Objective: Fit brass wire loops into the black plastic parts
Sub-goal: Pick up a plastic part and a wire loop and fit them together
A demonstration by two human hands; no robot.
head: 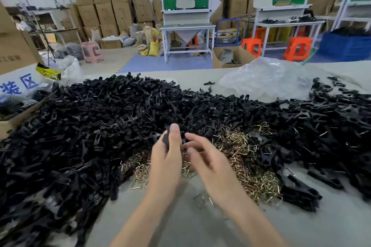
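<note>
My left hand [166, 158] grips a black plastic part [166, 140] upright, thumb on top, above the table's middle. My right hand [204, 158] sits just to its right, blurred, fingers loosely spread toward the part; whether it holds a wire loop is hidden by blur. A heap of brass wire loops [247, 168] lies under and to the right of my hands. A huge pile of black plastic parts [90, 126] covers the left and back of the table, with more black parts [331, 126] on the right.
A few loose wire loops [198, 199] lie on the grey table [180, 222] near my wrists. A crumpled clear plastic bag [265, 78] rests at the back right. A cardboard box [18, 94] stands at the left edge. Workbenches, stools and stacked cartons fill the room behind.
</note>
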